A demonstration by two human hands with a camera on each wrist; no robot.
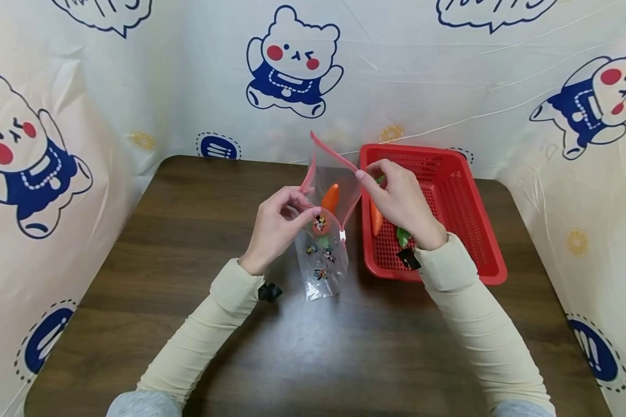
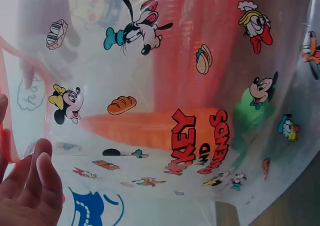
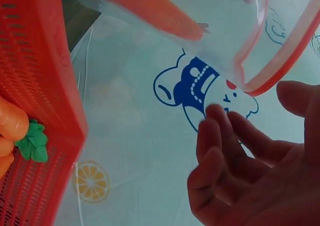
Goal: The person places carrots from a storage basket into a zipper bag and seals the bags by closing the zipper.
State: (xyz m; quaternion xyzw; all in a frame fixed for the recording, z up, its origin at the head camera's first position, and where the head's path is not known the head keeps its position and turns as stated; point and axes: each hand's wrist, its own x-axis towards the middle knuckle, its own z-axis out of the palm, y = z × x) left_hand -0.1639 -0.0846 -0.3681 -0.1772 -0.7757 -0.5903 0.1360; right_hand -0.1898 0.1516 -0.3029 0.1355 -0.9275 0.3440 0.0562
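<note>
A clear zip bag (image 1: 320, 278) with a pink rim and printed cartoon characters stands over the table, its mouth spread wide. Inside it is an orange carrot (image 1: 330, 198), tip up, with its green leaves low in the bag. My left hand (image 1: 276, 223) pinches the bag's near-left rim between thumb and fingers. At the right corner of the mouth is my right hand (image 1: 401, 197), its thumb by the pink rim. The right wrist view shows those fingers loosely bent, with nothing between them and the thumb.
Right of the bag stands a red plastic basket (image 1: 482, 255) with more carrots (image 3: 11, 120), partly hidden under my right hand and wrist. A white slider (image 1: 342, 236) sits on the bag's rim. Behind the brown table (image 1: 188, 191) hangs a printed curtain (image 1: 198, 69).
</note>
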